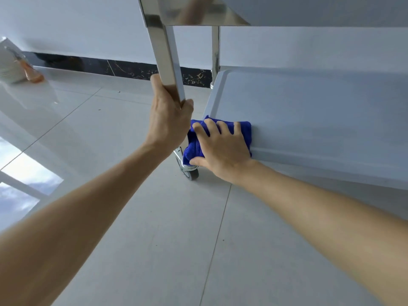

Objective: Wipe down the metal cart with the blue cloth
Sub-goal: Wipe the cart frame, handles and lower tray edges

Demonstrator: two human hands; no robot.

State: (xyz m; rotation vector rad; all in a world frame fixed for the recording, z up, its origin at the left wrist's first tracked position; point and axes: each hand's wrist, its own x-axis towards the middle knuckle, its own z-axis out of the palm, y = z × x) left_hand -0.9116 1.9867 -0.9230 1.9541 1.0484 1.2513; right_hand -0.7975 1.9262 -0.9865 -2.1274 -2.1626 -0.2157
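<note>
Pale glossy floor tiles (110,195) run to a white wall with a dark marbled skirting strip, and a metal cart (309,111) stands on them. Its lower shelf lies just beyond the right hand (223,149), which presses flat, fingers spread and straight, on the blue cloth (194,149) at the shelf's near corner. The cloth is folded and hangs partly over the corner edge beneath the thumb. To the left of that hand, the left hand (170,115) is clamped around the cart's upright leg (165,58), thumb on one side and fingers wrapped behind.

Risk, as I judge it: the cart sits on a caster (191,173) just below the cloth, so a hard wipe could roll it if the left grip loosens. The overhanging cloth could also slip off the corner or catch on the wheel.

Count: one cloth, one cart with two shelves visible, two legs in view, one caster seen, and one pale bag (15,62) far off to the left.
</note>
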